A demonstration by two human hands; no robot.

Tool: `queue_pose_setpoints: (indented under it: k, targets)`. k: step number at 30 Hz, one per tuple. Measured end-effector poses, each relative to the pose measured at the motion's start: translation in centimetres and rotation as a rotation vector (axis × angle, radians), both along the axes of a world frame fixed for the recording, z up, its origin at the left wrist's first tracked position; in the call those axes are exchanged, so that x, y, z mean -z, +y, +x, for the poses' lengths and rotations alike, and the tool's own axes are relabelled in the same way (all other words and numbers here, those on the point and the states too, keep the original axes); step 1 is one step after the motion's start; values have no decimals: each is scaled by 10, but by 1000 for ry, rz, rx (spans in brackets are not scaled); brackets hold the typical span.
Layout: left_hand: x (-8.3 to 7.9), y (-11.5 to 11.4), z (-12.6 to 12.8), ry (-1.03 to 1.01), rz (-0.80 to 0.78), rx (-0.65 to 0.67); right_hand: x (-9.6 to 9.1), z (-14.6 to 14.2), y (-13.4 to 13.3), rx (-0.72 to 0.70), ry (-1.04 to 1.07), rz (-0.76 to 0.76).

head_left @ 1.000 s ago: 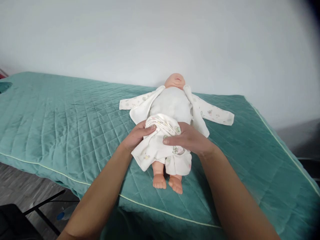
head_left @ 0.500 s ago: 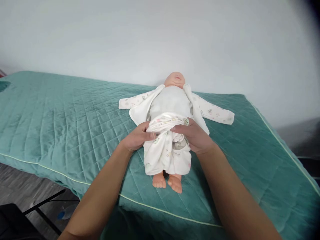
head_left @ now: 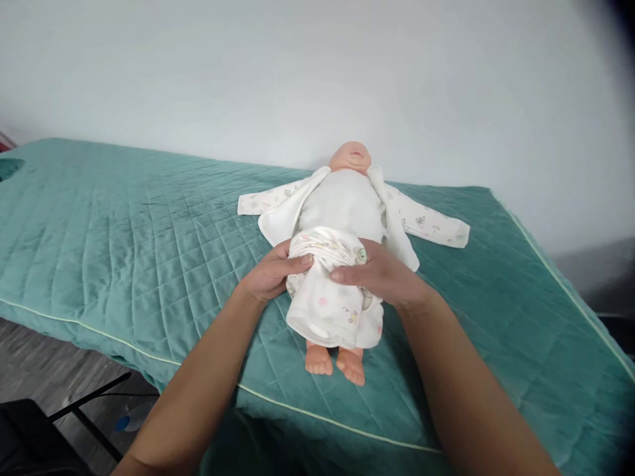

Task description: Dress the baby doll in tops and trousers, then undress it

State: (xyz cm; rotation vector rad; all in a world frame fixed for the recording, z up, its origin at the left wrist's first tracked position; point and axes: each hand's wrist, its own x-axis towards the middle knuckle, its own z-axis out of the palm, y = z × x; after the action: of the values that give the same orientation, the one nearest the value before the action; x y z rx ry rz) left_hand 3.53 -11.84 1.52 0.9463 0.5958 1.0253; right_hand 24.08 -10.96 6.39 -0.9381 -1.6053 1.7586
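Note:
A baby doll lies on its back on a teal quilted mattress, head toward the wall and bare feet toward me. An open white printed jacket spreads out from its arms. White printed baby trousers cover its legs up to the hips. My left hand grips the trousers' bunched waistband at the doll's left hip side. My right hand holds the waistband on the other side, fingers curled over the cloth.
A pale wall stands just behind the doll's head. The mattress edge with light piping runs close below the doll's feet. Dark floor and a black frame leg show at the lower left.
The trousers' loose legs, earlier splayed to the left, now hang straight over the doll's legs. Both hands stay on the waistband at the hips, shifted slightly.

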Motion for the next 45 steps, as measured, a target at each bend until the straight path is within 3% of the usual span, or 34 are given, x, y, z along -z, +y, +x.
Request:
queue_pose_setpoints:
  k: [4,12,18,32,36,41,45]
  targets:
    - [-3,-2,1,-8,-21,-2,-2,3,1,-91,-116,11]
    - [2,3,-5,69,81,76,8,3,0,71,139,-99]
    - [-4,2,-7,146,65,148,11,3,2,119,149,-102]
    - [3,0,-4,72,44,46,4,3,-2,36,52,-74]
    - [-9,-20,4,1,19,-32,1,4,-3,-22,-20,-25]
    - [-30,-65,15,39,-77,-43,-1,12,1,-152,-157,85]
    - [-40,-102,27,25,-193,-129,-12,12,-1,-188,-364,167]
